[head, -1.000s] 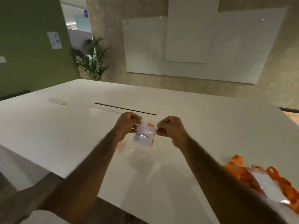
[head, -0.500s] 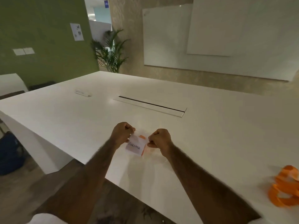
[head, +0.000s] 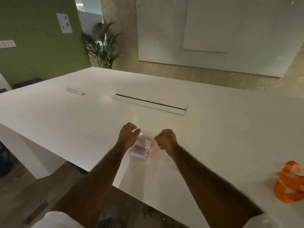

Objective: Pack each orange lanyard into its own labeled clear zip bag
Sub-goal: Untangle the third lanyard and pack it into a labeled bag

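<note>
Labeled zip bag (head: 139,150) between my hands. Right hand (head: 165,140) pinches its right edge; left hand (head: 128,137) half-curled at top-left corner, hold unclear.

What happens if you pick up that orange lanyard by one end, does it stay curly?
Probably not. The lanyard is a flat ribbon lying in loose loops, so it would likely flop and uncoil. It looks thin, so probably light. Pushed, it would likely slide and bunch, not roll.
</note>
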The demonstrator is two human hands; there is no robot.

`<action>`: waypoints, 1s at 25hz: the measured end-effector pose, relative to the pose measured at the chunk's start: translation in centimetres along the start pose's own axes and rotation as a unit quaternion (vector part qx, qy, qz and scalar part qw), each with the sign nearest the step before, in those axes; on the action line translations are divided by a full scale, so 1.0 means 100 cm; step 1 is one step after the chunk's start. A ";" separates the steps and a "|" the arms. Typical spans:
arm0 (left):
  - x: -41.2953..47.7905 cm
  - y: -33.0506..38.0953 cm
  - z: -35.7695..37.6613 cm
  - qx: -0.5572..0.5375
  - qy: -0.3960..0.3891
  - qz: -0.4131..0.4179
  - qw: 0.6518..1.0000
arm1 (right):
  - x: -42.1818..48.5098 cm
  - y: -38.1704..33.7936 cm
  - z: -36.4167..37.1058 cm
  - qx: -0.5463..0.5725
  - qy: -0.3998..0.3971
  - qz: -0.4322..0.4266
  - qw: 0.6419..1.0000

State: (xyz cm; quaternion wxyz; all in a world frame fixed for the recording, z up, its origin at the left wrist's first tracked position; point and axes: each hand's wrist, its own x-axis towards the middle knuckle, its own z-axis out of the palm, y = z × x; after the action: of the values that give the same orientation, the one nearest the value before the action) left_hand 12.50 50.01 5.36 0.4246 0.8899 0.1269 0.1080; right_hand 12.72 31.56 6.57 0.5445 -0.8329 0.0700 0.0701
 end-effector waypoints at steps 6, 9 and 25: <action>-0.021 0.012 0.031 0.032 0.027 0.072 0.997 | -0.001 0.006 -0.011 0.005 0.003 -0.009 1.000; -0.038 0.023 0.046 0.120 0.072 0.180 0.974 | -0.002 0.013 -0.036 -0.010 0.029 -0.022 0.999; -0.110 0.068 0.173 0.350 -0.246 0.221 0.876 | -0.052 0.126 -0.182 -0.352 -0.003 -0.111 0.930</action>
State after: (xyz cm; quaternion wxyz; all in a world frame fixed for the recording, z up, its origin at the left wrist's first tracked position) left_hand 8.26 29.78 -0.90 0.0683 0.9831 -0.1522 -0.0750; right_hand 5.93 10.10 3.52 0.2213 -0.9733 -0.0530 0.0317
